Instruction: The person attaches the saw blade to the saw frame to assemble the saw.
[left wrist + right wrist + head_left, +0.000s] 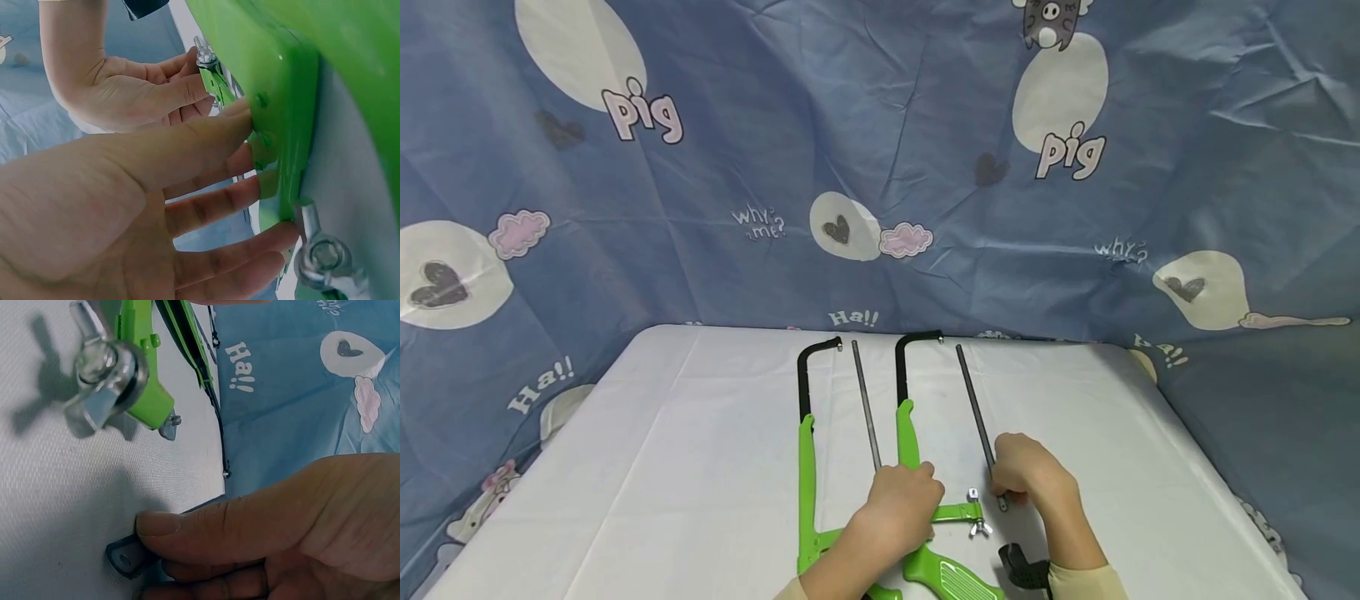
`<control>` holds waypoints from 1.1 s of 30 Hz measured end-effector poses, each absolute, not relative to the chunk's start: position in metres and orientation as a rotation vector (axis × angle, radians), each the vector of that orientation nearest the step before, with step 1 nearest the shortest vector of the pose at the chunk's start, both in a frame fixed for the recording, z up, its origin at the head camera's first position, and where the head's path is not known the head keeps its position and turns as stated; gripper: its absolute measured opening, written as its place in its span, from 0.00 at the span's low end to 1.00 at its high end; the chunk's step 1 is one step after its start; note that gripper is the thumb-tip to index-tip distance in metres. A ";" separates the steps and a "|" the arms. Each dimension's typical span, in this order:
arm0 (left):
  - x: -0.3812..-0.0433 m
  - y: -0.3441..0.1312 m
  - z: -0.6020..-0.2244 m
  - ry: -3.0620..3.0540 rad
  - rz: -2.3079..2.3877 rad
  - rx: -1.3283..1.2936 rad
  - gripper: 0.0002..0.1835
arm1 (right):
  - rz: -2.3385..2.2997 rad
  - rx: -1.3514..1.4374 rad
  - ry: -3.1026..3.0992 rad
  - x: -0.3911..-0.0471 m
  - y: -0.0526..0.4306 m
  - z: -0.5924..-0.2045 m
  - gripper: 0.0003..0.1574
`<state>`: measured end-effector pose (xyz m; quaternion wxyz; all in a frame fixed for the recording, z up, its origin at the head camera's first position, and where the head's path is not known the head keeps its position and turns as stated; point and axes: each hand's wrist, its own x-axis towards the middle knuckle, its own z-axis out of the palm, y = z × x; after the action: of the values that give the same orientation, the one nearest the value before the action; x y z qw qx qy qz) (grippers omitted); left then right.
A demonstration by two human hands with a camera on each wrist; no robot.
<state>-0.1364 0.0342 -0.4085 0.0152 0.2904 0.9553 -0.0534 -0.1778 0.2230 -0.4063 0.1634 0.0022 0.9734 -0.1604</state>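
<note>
Two green hacksaw frames with black front arms lie side by side on the white table. My left hand [904,508] grips the right hacksaw frame [907,437]; in the left wrist view its thumb and fingers lie on the green metal [275,106]. A wing nut [979,527] sits at that frame's rear post. With thumb and fingers, my right hand [1026,471] pinches a dark saw blade [975,408] near its lower end, to the right of the frame. The blade's holed end [128,557] pokes out past the thumb in the right wrist view.
The left hacksaw frame [807,475] lies partly under my left forearm. A second blade [867,404] lies between the two frames, its lower end hidden by my left hand. Behind the white table [662,467] hangs a blue printed cloth [722,275].
</note>
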 end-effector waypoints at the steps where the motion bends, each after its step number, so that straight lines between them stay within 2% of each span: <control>1: -0.137 0.034 -0.409 2.976 -0.164 0.903 0.16 | -0.458 0.006 2.774 -0.178 0.223 -0.406 0.08; 13: -0.139 0.039 -0.410 3.006 -0.175 0.885 0.15 | -0.503 0.018 2.754 -0.180 0.221 -0.406 0.07; 22: -0.141 0.040 -0.410 3.040 -0.175 0.890 0.06 | -0.594 0.034 2.752 -0.180 0.222 -0.407 0.11; 27: -0.141 0.040 -0.412 3.036 -0.176 0.894 0.06 | -0.637 0.023 2.750 -0.181 0.223 -0.408 0.12; 33: -0.141 0.039 -0.413 3.039 -0.183 0.913 0.09 | -0.743 0.058 2.724 -0.182 0.231 -0.408 0.09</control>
<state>-0.1414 0.0394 -0.4129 -0.0183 0.2873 0.9559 -0.0577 -0.1823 0.2310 -0.4083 0.1583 0.0204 0.9524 -0.2599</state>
